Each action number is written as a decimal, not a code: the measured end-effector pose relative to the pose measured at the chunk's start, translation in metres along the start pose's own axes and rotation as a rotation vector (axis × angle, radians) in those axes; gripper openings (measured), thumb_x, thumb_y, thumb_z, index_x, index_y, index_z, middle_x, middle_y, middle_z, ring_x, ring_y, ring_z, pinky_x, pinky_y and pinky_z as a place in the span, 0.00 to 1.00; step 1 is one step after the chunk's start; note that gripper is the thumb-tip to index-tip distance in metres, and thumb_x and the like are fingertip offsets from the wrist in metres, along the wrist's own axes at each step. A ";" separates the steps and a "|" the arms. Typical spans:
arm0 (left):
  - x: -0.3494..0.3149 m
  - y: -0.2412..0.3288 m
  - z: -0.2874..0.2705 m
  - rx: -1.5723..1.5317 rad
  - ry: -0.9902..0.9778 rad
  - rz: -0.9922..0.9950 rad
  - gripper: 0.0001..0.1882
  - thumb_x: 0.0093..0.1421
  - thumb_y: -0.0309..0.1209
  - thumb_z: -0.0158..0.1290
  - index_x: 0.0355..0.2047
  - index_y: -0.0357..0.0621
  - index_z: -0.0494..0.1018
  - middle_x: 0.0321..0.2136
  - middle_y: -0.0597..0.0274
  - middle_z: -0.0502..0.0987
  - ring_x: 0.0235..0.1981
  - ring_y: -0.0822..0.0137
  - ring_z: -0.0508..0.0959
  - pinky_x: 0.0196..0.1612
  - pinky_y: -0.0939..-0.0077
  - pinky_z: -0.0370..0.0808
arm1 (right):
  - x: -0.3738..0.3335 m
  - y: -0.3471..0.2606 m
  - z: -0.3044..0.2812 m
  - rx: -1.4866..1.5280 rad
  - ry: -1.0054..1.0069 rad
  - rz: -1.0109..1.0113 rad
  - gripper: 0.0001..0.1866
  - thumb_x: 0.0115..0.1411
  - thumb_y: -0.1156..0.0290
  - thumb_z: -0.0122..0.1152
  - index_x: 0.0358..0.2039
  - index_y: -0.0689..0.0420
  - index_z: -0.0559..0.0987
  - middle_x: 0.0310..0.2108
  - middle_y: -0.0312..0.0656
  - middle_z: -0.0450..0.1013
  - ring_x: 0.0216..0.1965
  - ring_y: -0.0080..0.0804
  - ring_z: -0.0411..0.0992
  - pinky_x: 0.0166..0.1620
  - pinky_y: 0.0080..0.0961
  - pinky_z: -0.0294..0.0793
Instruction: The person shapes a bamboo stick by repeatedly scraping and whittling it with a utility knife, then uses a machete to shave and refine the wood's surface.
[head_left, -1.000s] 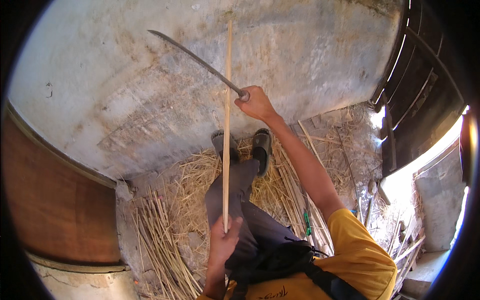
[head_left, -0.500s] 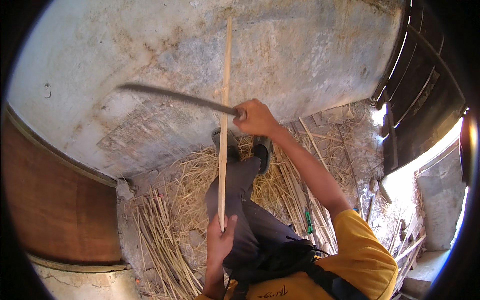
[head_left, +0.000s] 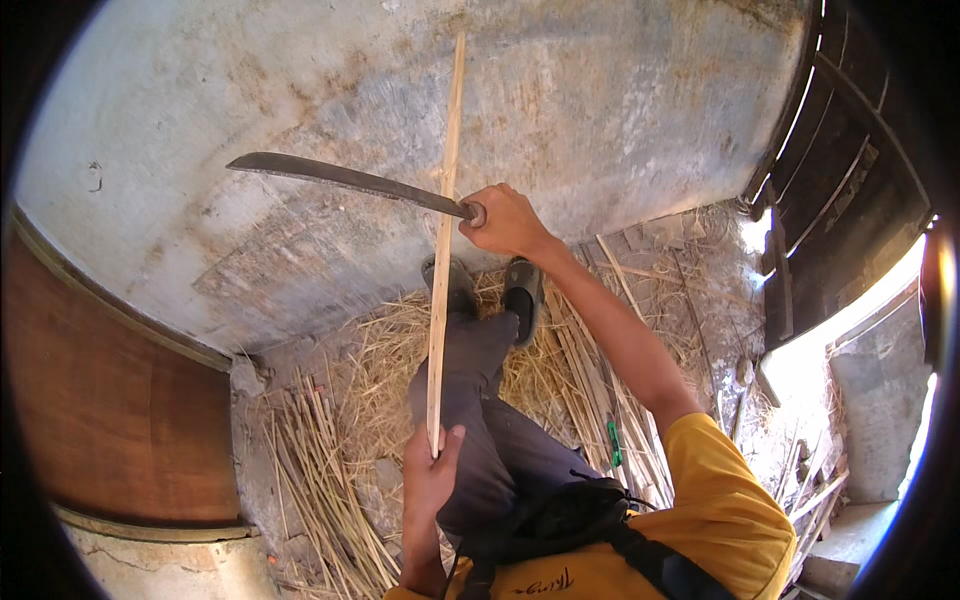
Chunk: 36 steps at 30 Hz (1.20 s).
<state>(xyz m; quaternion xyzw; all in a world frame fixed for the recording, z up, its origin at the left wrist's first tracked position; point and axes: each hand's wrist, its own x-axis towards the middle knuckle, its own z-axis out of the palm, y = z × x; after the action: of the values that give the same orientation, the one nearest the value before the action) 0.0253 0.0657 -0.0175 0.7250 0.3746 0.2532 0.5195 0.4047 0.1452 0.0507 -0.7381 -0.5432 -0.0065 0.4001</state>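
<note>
My right hand [head_left: 505, 222] is closed round the handle of a machete [head_left: 350, 178]. Its long dark blade points left and crosses over a pale wooden strip [head_left: 440, 300], touching or almost touching it. The near end of the strip is gripped in my left hand [head_left: 430, 470], by my left thigh. From there the strip runs away from me, its far tip against or just before the stained wall. Thin shavings stand up on the strip close to the blade. My palm hides part of the machete's handle.
Pale shavings [head_left: 375, 345] litter the ground round my shoes [head_left: 522, 300]. A bundle of thin sticks [head_left: 325, 480] lies at left, longer strips [head_left: 590, 390] at right with a green-handled tool [head_left: 614, 443]. A concrete wall [head_left: 600, 120] stands ahead, a brown panel [head_left: 120, 400] at left.
The blade has tilted so that its flat side shows, and its tip has shifted slightly up and left. My left hand and the strip's near end have moved a little left.
</note>
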 end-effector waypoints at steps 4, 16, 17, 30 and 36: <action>-0.003 0.007 0.008 -0.156 -0.042 -0.148 0.20 0.75 0.28 0.62 0.31 0.53 0.61 0.20 0.77 0.63 0.16 0.84 0.59 0.16 0.82 0.56 | -0.017 -0.009 -0.006 0.062 -0.037 0.065 0.10 0.53 0.62 0.69 0.33 0.52 0.89 0.29 0.52 0.83 0.37 0.60 0.83 0.44 0.51 0.83; -0.007 0.023 0.011 -0.361 -0.113 -0.276 0.20 0.75 0.29 0.62 0.32 0.54 0.60 0.20 0.78 0.60 0.16 0.85 0.59 0.17 0.80 0.55 | 0.042 0.017 -0.022 -0.018 0.030 0.109 0.11 0.56 0.65 0.65 0.32 0.57 0.89 0.31 0.58 0.83 0.38 0.63 0.83 0.44 0.54 0.82; -0.007 0.023 0.011 -0.362 -0.108 -0.273 0.20 0.75 0.27 0.60 0.32 0.55 0.60 0.20 0.79 0.59 0.16 0.85 0.57 0.16 0.81 0.53 | 0.035 0.014 -0.023 -0.027 0.005 0.116 0.11 0.56 0.65 0.65 0.32 0.57 0.89 0.31 0.58 0.83 0.38 0.63 0.83 0.44 0.54 0.83; -0.006 0.017 0.003 -0.392 -0.097 -0.281 0.22 0.73 0.29 0.63 0.30 0.53 0.60 0.19 0.77 0.60 0.16 0.84 0.60 0.17 0.79 0.56 | 0.110 0.059 -0.032 0.006 0.080 0.141 0.20 0.57 0.57 0.66 0.40 0.61 0.89 0.41 0.63 0.84 0.45 0.65 0.83 0.50 0.53 0.82; -0.001 0.007 0.001 0.016 0.018 -0.044 0.20 0.72 0.29 0.64 0.29 0.46 0.63 0.20 0.70 0.62 0.23 0.76 0.60 0.25 0.73 0.61 | 0.060 0.054 -0.005 0.295 0.092 0.149 0.20 0.62 0.54 0.72 0.45 0.58 0.90 0.38 0.53 0.86 0.42 0.50 0.85 0.50 0.45 0.82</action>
<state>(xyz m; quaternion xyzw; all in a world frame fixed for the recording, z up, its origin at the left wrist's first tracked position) 0.0275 0.0632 -0.0114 0.7182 0.3972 0.2453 0.5159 0.4748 0.1848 0.0489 -0.7086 -0.4631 0.0690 0.5278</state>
